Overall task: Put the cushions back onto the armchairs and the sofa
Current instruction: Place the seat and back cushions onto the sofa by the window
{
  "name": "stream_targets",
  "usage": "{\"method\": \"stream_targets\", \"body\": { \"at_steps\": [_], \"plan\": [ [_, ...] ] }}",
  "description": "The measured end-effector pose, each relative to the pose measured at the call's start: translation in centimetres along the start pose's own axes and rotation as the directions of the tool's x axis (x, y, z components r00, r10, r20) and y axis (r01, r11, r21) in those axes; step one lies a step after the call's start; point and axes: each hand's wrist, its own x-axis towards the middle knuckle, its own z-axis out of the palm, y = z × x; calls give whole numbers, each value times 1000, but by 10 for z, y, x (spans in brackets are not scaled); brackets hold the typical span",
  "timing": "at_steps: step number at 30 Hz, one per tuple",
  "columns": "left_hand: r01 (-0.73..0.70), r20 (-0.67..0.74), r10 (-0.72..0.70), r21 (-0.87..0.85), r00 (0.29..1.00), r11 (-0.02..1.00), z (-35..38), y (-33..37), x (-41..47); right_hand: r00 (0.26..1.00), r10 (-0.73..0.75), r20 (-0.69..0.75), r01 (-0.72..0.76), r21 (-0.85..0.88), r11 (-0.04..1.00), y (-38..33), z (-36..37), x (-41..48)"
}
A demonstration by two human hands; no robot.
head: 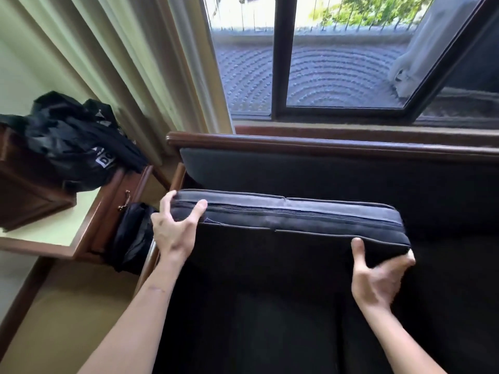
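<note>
A dark sofa with a wooden top rail stands under a window, pale curtains to the window's left. Left of the sofa, a wooden side table carries a black bag. A dark zipped cushion is held over the sofa seat. The left hand grips its left end, fingers curled over the top. The right hand clasps its right corner, thumb on the front

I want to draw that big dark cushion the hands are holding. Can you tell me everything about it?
The dark navy rectangular fabric cushion is thick and flat-sided, with piped edges and a zipper running along the side facing the camera. It is held up, slightly tilted, above the dark seat. The left hand grips its left corner and the right hand its right corner.
</note>
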Motion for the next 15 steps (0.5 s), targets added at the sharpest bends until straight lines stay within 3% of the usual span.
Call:
{"method": "stream_targets", "body": {
  "at_steps": [4,6,8,11,15],
  "plan": [
    [-121,175,57,376,983,919,-2,-4,-18,997,9,79,0,-111,994,2,-33,-13],
    [-169,220,36,623,975,764,7,8,-25,990,4,143,30,-233,972,0,-46,-10],
    [-294,330,59,729,942,618,20,22,-31,974,4,225,83,-377,922,0,-56,-4],
    [-580,587,162,649,793,492,50,40,-44,947,19,321,149,-488,860,-2,-68,15],
    [-868,847,228,421,481,264,100,79,-97,868,93,487,217,-541,812,0,-86,52]
  ]
}}
